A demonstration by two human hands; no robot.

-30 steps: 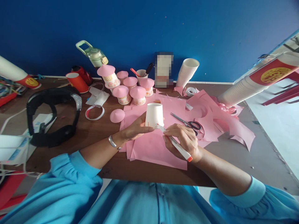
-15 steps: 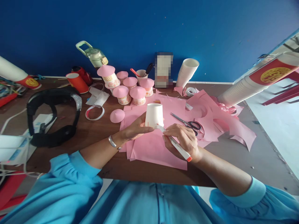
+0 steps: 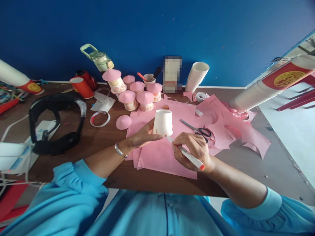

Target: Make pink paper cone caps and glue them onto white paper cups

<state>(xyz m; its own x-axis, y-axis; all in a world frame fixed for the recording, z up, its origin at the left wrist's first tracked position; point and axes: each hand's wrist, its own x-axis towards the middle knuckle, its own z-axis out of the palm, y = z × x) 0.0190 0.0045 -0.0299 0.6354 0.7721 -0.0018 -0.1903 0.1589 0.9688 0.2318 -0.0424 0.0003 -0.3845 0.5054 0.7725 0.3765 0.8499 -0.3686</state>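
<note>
A white paper cup (image 3: 162, 122) is upside down in my left hand (image 3: 145, 135), whose fingers wrap around its left side and behind it. Short red strokes show near the cup's lower rim. Between the fingers of my right hand (image 3: 193, 149) is a white marker pen (image 3: 190, 159) with an orange-red end; its tip points at the cup's rim, just apart from it. Beneath both hands lie pink paper sheets (image 3: 157, 160). Scissors (image 3: 195, 129) with black handles rest on the paper beyond my right hand.
Several decorated cups with pink cone roofs (image 3: 126, 96) stand at the back, and a loose pink cone (image 3: 123, 122) lies nearer. Behind are a pen cup (image 3: 149, 78) and stacked white cups (image 3: 197, 77). Tape (image 3: 99, 118) and a black headband (image 3: 56, 123) lie left; pink scraps (image 3: 236, 127) lie right.
My right hand has drawn the marker slightly down and away from the cup. A second red stroke now shows at the rim. The cup has shifted very slightly.
</note>
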